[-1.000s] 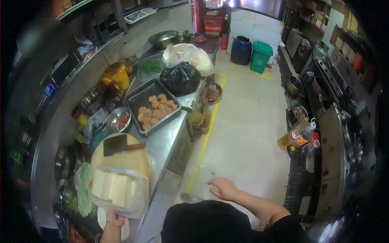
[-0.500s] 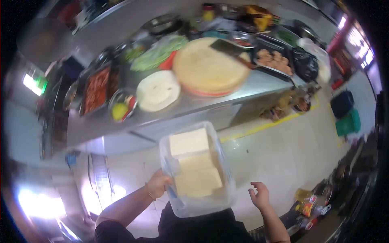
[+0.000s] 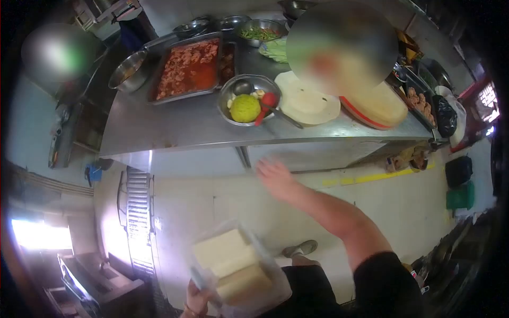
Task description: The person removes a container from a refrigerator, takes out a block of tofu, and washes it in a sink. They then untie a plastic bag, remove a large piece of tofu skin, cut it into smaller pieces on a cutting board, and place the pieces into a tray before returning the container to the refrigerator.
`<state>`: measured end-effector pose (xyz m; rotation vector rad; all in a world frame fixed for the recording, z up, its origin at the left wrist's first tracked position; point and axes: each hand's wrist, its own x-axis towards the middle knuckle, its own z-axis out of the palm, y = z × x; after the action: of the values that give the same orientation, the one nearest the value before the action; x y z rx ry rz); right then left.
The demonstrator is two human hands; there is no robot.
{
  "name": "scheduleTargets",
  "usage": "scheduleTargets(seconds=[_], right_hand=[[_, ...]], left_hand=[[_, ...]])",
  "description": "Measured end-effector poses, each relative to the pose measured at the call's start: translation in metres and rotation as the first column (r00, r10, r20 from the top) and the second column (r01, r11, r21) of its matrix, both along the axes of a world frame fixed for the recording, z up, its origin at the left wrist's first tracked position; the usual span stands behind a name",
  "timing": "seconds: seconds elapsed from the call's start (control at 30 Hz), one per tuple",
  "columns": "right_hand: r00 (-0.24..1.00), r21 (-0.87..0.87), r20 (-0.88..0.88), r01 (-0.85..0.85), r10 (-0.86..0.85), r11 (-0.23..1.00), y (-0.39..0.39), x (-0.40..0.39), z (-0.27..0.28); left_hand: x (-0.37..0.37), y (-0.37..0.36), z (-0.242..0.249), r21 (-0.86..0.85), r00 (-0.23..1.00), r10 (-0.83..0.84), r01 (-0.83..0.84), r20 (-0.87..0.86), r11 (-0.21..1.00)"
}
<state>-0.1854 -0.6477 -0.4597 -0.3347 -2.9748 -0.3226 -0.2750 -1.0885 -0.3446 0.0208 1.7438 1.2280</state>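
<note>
My left hand (image 3: pixel 197 301) grips the side of a translucent plastic container (image 3: pixel 281 286) low in the view. Inside lie pale, cream-coloured blocks (image 3: pixel 222 253) that look like tofu. My right hand (image 3: pixel 275 179) reaches forward over the floor, close to the front edge of the steel table (image 3: pixel 175 130). It is slightly smeared, its fingers stretched out with nothing in them. Nearest to it on the table stands a metal bowl (image 3: pixel 225 106) with a yellow-green round mass (image 3: pixel 245 109), a ladle and a red-handled spoon. A white flat disc (image 3: pixel 305 108) lies beside the bowl.
A tray of red sauced meat (image 3: pixel 185 66) and a metal bowl (image 3: pixel 130 74) stand at the table's left. A round chopping board (image 3: pixel 379 108) and a meat tray (image 3: pixel 421 106) are to the right. A metal grate (image 3: pixel 139 222) lies at left; bins (image 3: pixel 460 196) stand right.
The container has moved lower and tilted in my left hand. My right hand has swung up and left toward the table. The view has turned to the left.
</note>
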Motion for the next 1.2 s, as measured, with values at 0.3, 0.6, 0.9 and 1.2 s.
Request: scheduleTargets(seconds=[0.3,0.6,0.9,1.2], right_hand=[[0.793,0.568,0.573,-0.203,-0.207,0.798,0.044,-0.139,-0.143],[0.97,-0.493,0.105,-0.14,0.219,0.858,-0.189,0.133,-0.058],[-0.271,-0.726,0.676,-0.091,-0.685,-0.681,-0.237,0.432,-0.019],[0.112,-0.523,-0.122,0.837,-0.986,0.16,-0.194,0.477,-0.003]], left_hand=[[-0.062,-0.107,-0.017,-0.069,0.992,0.07,-0.078,-0.101,0.995],[-0.104,-0.044,-0.046,0.027,0.997,-0.059,0.058,0.042,0.998],[-0.026,0.18,-0.094,-0.024,0.905,-0.407,0.413,0.128,0.911],[0.143,0.357,-0.177,0.135,0.768,-0.616,0.601,0.174,0.787]])
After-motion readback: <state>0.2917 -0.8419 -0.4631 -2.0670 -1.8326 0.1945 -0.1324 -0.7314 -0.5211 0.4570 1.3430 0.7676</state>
